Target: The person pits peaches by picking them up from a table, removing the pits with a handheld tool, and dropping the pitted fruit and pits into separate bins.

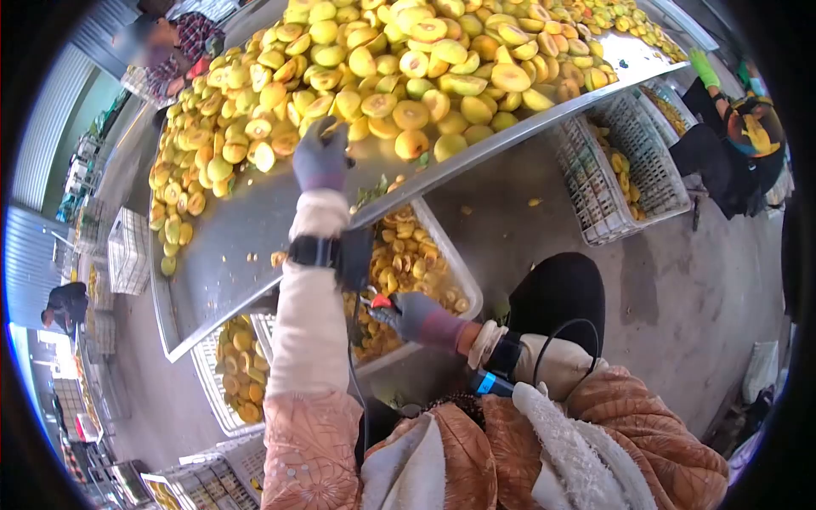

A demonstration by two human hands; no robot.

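Note:
A large heap of halved yellow fruit (391, 72) covers the metal table (225, 246). My left hand (323, 155), in a grey glove, reaches over the near side of the heap with its fingers curled at the fruit; what they hold, if anything, is hidden. Lower down, my right hand (421, 320), also gloved, is closed round a small tool with red on its handle (380, 301). It is above a white crate (463, 285) of cut fruit pieces, below the table's front edge.
Another crate (208, 365) of fruit halves stands under the table at the left. White baskets (633, 170) holding fruit are at the right, near a person in green gloves (752, 127). Another person (183, 51) works at the table's far left.

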